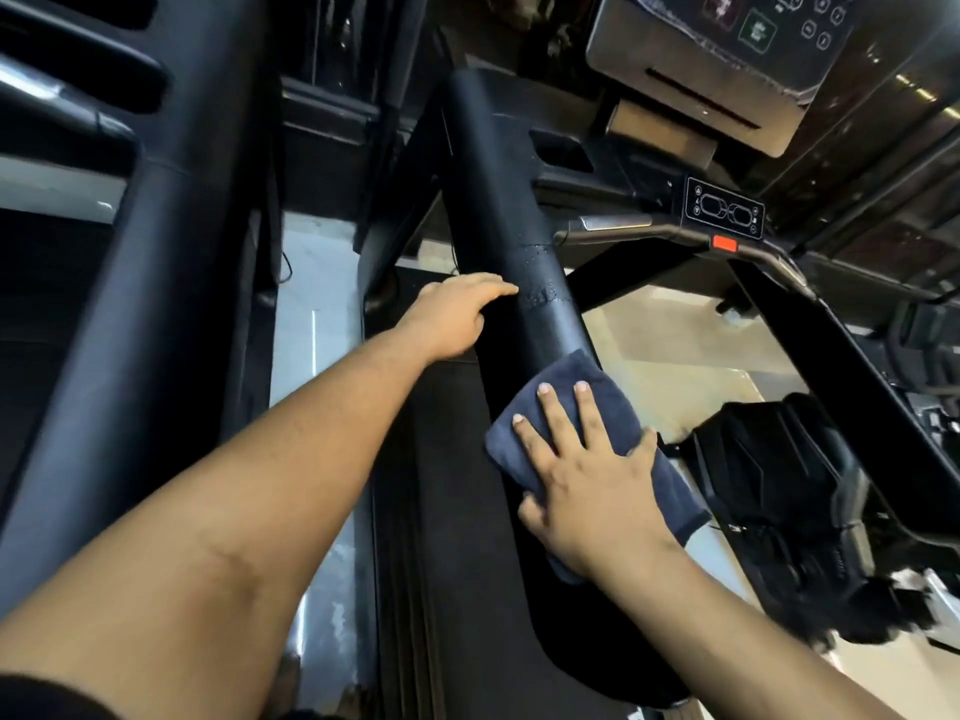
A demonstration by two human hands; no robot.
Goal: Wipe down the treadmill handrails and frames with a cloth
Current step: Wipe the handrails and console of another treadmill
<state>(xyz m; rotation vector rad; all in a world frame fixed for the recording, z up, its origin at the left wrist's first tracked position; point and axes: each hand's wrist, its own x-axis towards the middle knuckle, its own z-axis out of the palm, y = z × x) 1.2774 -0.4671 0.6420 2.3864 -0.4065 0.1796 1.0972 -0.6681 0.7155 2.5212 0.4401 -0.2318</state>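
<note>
From the head camera, a thick black handrail (498, 210) of the treadmill runs from the upper middle of the view down toward the person. A dark blue-grey cloth (582, 407), folded into a pad, lies draped over the lower stretch of this rail. The right hand (587, 475) lies flat on top of the cloth, its fingers (550, 413) straight and spread, pressing the cloth onto the rail; the thumb sits at the cloth's right edge and nothing is pinched or curled round. Farther up the same rail, the left hand (457, 314) rests against the rail's left side, fingers stretched out and laid over the surface, holding nothing that shows. Between the two hands, the rail bears a patch of wet-looking specks (545, 283), possibly droplets, though the blur makes it hard to be sure.

To the left stands a second broad black rail (156, 262) of a neighbouring machine. The dark running belt (441, 511) lies below the arms. At upper right hangs the console (727, 49) with buttons and a screen, and below it a small control panel (724, 210) on the crossbar, with a red tab (723, 244) just beneath it. At lower right a black motor cover (779, 475) sits on the pale floor (665, 356).
</note>
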